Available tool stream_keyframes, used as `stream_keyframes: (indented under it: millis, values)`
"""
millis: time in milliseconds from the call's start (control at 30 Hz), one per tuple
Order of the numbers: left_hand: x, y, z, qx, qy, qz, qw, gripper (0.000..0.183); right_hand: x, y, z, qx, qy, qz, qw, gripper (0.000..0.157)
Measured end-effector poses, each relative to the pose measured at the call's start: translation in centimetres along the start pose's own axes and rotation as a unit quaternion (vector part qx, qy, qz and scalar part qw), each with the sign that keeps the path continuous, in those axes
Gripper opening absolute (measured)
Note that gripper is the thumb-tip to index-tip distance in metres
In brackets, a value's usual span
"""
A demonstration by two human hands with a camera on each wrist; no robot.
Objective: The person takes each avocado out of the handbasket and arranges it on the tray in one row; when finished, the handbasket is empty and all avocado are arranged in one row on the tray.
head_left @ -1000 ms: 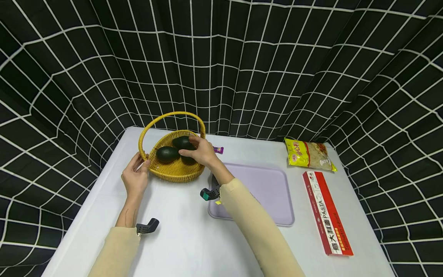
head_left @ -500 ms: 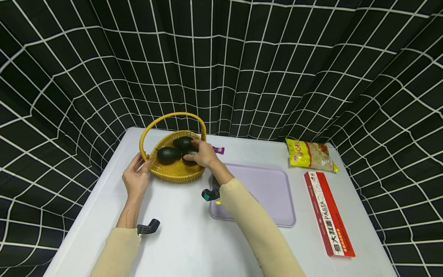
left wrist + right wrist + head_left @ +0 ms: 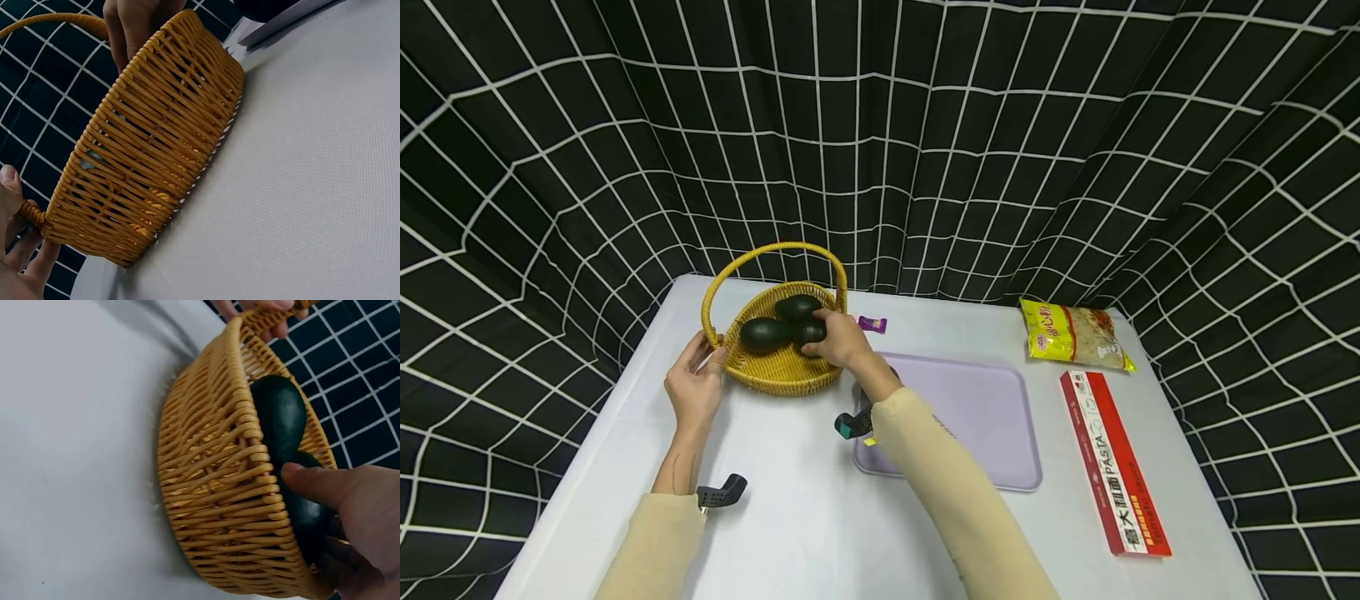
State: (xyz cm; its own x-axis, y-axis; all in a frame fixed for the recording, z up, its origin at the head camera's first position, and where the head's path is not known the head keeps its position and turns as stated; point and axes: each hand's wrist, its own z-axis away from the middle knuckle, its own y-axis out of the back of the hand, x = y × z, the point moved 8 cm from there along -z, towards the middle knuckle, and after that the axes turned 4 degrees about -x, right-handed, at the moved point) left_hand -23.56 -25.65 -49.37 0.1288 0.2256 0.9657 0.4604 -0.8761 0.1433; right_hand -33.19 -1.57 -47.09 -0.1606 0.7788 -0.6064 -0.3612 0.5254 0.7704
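Observation:
A yellow wicker basket (image 3: 782, 379) with a tall arched handle stands at the back left of the table. Three dark green avocados lie in it: one at the left (image 3: 766, 335), one at the back (image 3: 797, 307) and one at the right (image 3: 809, 333). My right hand (image 3: 844, 340) reaches over the basket's right rim and grips the right avocado; in the right wrist view the thumb lies on its near side, fingers mostly hidden behind it. My left hand (image 3: 695, 379) pinches the left foot of the handle, as the left wrist view (image 3: 28, 215) also has it.
A lilac tray (image 3: 977, 417) lies right of the basket, partly under my right forearm. Behind it is a small purple-wrapped snack (image 3: 872, 324). Further right are a yellow food bag (image 3: 1075, 335) and a long red pasta box (image 3: 1116, 462). A black grid curtain (image 3: 880, 150) surrounds the table.
My right hand has drawn slightly right and down, and its fingers have come off the back avocado onto the right one, which shows more. My left hand has stayed on the handle.

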Motion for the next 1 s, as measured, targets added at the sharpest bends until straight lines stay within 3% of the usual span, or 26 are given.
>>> stream_keyframes:
  millis: [233,1000]
  values:
    - [-0.2,-0.2,0.1,-0.004,-0.001,0.005,1.0,0.048,-0.1,-0.7,-0.1,0.005,0.014,0.071,0.997,0.067]
    - [-0.3,-0.1,0.0,-0.001,-0.002,-0.002,1.0,0.049,-0.4,-1.3,-0.2,0.015,0.033,0.062,0.997,0.067]
